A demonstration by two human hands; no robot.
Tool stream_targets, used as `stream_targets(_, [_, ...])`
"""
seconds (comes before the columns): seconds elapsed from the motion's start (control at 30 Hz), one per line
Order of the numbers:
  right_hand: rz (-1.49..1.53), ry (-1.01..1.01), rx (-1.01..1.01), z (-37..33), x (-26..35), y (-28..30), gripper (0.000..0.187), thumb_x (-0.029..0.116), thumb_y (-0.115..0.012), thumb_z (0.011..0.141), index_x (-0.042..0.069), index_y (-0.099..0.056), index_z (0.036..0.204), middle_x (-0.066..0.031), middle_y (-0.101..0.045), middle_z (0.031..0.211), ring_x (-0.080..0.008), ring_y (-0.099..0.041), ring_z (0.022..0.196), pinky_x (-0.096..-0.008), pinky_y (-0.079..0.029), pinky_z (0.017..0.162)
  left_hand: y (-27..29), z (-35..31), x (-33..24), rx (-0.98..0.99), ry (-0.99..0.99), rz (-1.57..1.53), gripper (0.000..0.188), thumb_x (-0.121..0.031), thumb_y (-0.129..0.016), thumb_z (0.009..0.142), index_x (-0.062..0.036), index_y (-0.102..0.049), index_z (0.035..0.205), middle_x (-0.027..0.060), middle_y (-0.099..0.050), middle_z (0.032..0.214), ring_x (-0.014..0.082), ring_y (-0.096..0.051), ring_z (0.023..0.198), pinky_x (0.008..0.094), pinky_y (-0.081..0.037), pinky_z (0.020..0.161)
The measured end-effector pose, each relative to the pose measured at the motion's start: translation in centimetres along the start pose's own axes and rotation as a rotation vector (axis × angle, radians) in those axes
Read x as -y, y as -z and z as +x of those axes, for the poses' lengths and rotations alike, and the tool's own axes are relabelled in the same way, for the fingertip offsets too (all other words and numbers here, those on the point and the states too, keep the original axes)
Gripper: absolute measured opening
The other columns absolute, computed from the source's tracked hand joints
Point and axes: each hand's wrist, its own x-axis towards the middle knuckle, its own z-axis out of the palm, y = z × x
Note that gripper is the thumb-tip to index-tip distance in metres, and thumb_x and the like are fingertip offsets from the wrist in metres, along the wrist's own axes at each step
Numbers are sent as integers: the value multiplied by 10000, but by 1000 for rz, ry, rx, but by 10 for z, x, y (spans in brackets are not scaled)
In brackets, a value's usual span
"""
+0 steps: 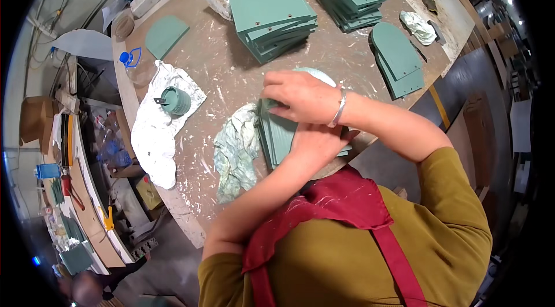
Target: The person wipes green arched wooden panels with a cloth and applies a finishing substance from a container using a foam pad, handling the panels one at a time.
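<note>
Right hand (300, 98) lies flat, fingers together, pressing the top of the green panel stack (277, 134) at the table's (347, 58) near edge. Left hand (315, 142) cups the stack's right edge from below, grip hidden. Stained rag (236, 151) touches the stack's left side.

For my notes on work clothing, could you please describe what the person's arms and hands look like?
Both hands are bare, with no gloves. The right hand has a plain silver bangle at the wrist. Mustard-yellow sleeves are pushed up past the elbows, leaving the forearms uncovered. A dark red apron, smeared with pale paint, is worn over the top. The left hand shows no jewellery.
</note>
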Motion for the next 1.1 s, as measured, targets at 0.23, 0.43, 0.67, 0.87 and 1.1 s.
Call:
stream_targets(0.23, [-63, -81, 39, 24, -18, 12, 188, 132, -713, 800, -1, -641, 913, -132, -580, 963, -341, -623, 905, -425, -517, 786, 0, 3, 5, -46, -53, 212, 720, -540, -556, 913, -49, -451, 1428, 136, -424, 1461, 310, -307, 1410, 560, -193, 1155])
stream_targets(0.43, [-189, -68, -6, 40, -39, 16, 167, 147, -673, 784, -11, -657, 833, -161, -592, 900, -370, -626, 883, -464, -507, 788, 16, 9, 2, -55, -56, 175, 738, -523, -576, 899, -59, -426, 1453, 118, -404, 1475, 285, -296, 1418, 547, -201, 1151])
stream_targets(0.67, [-154, -66, 139, 43, -26, 9, 172, 124, -699, 775, 4, -661, 892, -136, -594, 927, -347, -622, 926, -437, -509, 792, 11, 5, 2, -57, -50, 178, 738, -523, -596, 886, -50, -453, 1434, 121, -424, 1466, 290, -313, 1419, 552, -205, 1153])
stream_targets(0.87, [-12, -28, 267, 48, -13, 13, 185, 127, -692, 770, 4, -678, 908, -145, -605, 975, -352, -619, 954, -445, -507, 819, 10, 5, 2, -37, -26, 177, 759, -523, -605, 884, -55, -431, 1455, 127, -406, 1479, 292, -311, 1419, 549, -201, 1160])
stream_targets(1.1, [150, -314, -312, 29, -42, 46, 240, 156, -675, 882, 21, -686, 1079, -64, -635, 973, -194, -613, 834, -318, -495, 736, 33, -2, 11, -82, -79, -139, 597, -360, -631, 922, -58, -476, 1413, 144, -444, 1462, 321, -371, 1394, 483, -287, 1148])
